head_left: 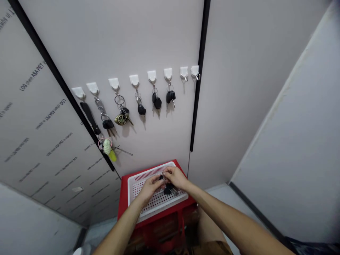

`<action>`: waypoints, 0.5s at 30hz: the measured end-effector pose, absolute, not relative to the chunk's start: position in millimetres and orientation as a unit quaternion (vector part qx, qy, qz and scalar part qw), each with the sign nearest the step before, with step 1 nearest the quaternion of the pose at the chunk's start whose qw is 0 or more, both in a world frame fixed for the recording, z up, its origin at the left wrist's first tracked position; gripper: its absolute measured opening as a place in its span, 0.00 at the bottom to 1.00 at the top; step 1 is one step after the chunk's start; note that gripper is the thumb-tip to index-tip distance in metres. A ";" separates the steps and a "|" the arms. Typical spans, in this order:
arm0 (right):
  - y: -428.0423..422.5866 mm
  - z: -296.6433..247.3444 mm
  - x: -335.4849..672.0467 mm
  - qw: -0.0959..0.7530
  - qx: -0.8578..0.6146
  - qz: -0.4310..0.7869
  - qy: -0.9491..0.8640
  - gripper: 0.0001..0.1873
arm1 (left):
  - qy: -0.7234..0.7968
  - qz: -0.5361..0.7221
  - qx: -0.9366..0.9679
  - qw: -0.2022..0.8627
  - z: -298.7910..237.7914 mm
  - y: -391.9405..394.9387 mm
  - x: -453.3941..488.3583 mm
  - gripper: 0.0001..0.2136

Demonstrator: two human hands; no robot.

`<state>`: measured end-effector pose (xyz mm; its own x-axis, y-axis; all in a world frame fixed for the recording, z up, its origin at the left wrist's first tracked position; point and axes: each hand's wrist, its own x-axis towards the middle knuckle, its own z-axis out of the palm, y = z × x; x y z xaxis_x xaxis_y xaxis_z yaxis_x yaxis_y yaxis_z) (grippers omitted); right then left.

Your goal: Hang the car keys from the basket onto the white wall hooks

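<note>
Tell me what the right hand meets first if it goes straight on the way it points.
The right hand would meet the bunch of black-fobbed keys first. Its fingertips look to be at them, though depth is hard to judge from this view.

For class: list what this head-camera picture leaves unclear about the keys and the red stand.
- Key bunch: the left hand and right hand hide how many keys it holds.
- Hanging key fobs: any markings are too small to read.
- Red stand: the bottom edge cuts off its lower part.
</note>
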<state>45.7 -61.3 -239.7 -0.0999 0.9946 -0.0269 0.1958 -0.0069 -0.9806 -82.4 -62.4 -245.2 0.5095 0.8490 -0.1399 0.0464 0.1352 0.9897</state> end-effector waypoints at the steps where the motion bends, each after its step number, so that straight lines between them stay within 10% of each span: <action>1: -61.3 -238.4 45.7 0.425 -0.512 0.493 -0.561 0.05 | 0.385 0.312 0.566 0.659 -243.9 -62.6 -83.3 0.19; 15: -65.0 -223.2 43.6 0.400 -0.496 0.493 -0.593 0.08 | 0.400 0.396 0.621 0.545 -236.1 -65.5 -77.9 0.11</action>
<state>43.6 -65.0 -223.2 -0.1884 0.9820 -0.0150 0.1932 0.0221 -0.9809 -77.9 -65.5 -236.1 0.3658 0.9290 0.0557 0.0651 -0.0853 0.9942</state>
